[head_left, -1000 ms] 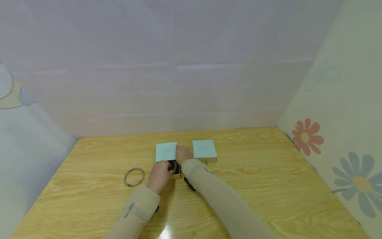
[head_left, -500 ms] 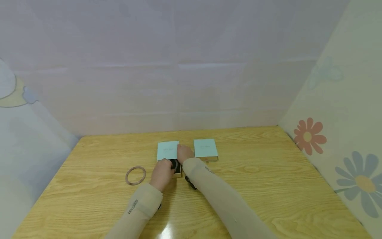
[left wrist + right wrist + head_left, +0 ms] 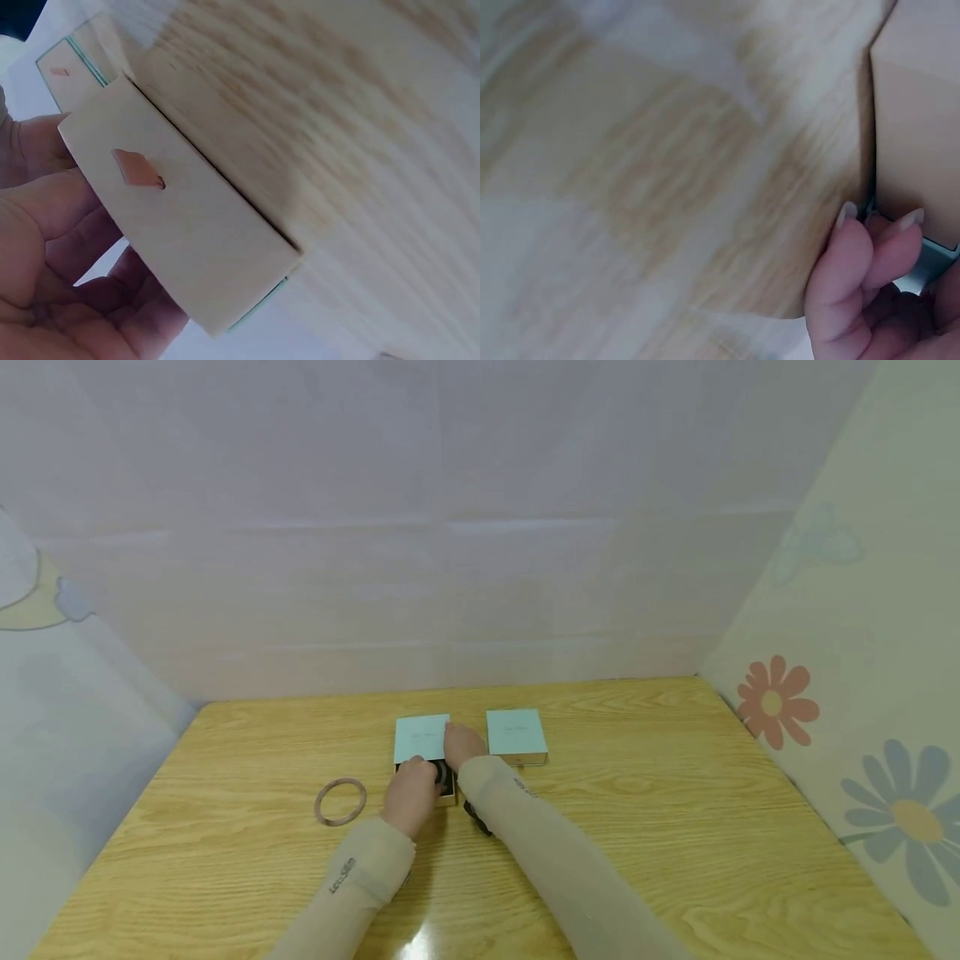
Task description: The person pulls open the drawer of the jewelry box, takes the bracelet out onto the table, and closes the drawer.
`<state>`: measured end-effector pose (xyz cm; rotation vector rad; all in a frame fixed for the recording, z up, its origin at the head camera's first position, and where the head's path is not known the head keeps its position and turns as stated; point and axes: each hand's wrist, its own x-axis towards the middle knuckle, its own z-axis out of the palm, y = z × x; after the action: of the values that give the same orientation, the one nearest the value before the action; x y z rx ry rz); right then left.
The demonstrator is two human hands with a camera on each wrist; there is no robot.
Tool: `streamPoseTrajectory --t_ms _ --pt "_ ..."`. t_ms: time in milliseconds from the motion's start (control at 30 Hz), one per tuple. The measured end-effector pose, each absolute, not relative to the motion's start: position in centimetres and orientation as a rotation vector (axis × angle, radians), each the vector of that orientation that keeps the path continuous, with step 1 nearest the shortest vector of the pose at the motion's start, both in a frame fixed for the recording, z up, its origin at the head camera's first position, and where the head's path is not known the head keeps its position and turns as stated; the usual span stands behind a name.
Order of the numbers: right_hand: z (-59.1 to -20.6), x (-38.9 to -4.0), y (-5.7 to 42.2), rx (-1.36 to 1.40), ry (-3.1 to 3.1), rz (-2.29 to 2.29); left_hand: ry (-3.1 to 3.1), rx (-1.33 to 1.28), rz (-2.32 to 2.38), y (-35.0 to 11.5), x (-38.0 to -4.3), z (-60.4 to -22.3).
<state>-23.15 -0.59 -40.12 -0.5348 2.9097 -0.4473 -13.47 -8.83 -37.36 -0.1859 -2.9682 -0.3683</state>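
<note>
A pale blue drawer box stands at the back of the table, its dark-lined drawer pulled out towards me. Over that drawer my left hand has its fingertips reaching inside, behind the drawer front; I cannot tell whether they pinch anything. A dark ring-shaped thing shows beside the thumb. On the drawer front is a small pinkish pull tab. My right hand grips the box at its right side, with curled fingers at the lower edge. To the left lies a pinkish-brown bangle.
A second pale blue box, closed, stands just right of my right hand. The wood-grain table meets a pale curtain-like backdrop behind the boxes and a flower-printed sheet on the right.
My left hand has shifted slightly right and towards me over the drawer, so more of the dark ring-shaped thing shows. The right hand keeps its grip on the box.
</note>
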Motion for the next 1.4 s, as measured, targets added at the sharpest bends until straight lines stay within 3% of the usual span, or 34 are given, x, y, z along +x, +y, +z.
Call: streamPoseTrajectory --t_ms 1400 --pt "-40.3 -23.3 -0.7 -0.551 2.89 -0.319 -2.929 -0.451 -0.254 -8.9 -12.1 -36.1"
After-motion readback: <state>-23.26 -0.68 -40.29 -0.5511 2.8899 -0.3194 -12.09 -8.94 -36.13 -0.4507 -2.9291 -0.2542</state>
